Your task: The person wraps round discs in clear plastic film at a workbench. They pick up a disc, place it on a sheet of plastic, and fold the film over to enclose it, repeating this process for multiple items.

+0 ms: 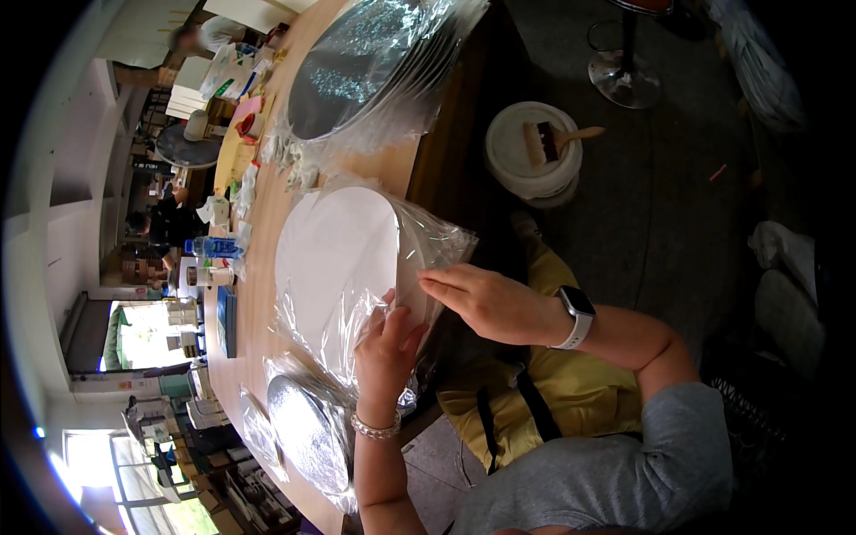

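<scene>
A round white board [343,245] lies at the table's edge inside a clear plastic bag [432,234]. With a beaded bracelet at its wrist, my left hand [385,349] has its fingers curled on the crinkled film near the board's lower edge. My right hand [490,301], below a white-banded watch, is closed with its fingertips pinched together at the bag's loose side. The film between the two hands is bunched and partly hidden by the fingers.
Silver round boards [308,428] in plastic lie beside my left forearm. A stack of dark, glossy wrapped discs [357,67] covers the far table end. A brush [553,143] rests on a white bucket [526,183] by the table. A stool [624,80] stands beyond.
</scene>
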Demonstrator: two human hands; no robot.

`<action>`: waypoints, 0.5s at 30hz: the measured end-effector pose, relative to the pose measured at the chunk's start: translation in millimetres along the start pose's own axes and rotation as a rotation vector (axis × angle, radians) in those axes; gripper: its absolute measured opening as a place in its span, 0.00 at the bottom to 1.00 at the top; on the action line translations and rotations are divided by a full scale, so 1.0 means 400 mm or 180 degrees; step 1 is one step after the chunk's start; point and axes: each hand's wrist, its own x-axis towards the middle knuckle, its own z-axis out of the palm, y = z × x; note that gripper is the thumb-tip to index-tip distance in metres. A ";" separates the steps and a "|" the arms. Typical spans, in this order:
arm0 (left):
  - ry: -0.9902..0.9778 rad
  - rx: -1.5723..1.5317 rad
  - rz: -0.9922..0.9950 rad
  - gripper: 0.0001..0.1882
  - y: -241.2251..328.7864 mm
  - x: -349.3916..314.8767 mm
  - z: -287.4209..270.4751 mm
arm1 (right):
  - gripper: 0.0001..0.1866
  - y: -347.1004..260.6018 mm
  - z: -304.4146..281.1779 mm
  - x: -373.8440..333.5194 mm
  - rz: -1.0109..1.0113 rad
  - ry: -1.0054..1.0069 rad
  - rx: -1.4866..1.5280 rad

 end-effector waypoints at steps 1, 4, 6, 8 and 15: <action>0.0001 -0.0051 0.0023 0.17 -0.001 -0.001 -0.001 | 0.20 0.001 0.001 0.000 -0.0029 0.0020 -0.0022; -0.0018 -0.0052 -0.0069 0.14 0.000 -0.007 -0.001 | 0.20 0.003 0.005 0.000 -0.0077 0.0061 -0.0065; -0.0065 0.0127 -0.0040 0.15 0.002 -0.009 -0.004 | 0.20 0.002 0.006 -0.001 -0.0056 0.0066 -0.0065; -0.0141 0.0440 0.0140 0.19 0.004 -0.006 -0.009 | 0.20 0.002 0.007 -0.001 -0.0041 0.0065 -0.0058; -0.0232 0.0288 -0.0037 0.15 0.020 0.006 -0.015 | 0.20 0.001 0.004 0.004 -0.0078 0.0063 -0.0071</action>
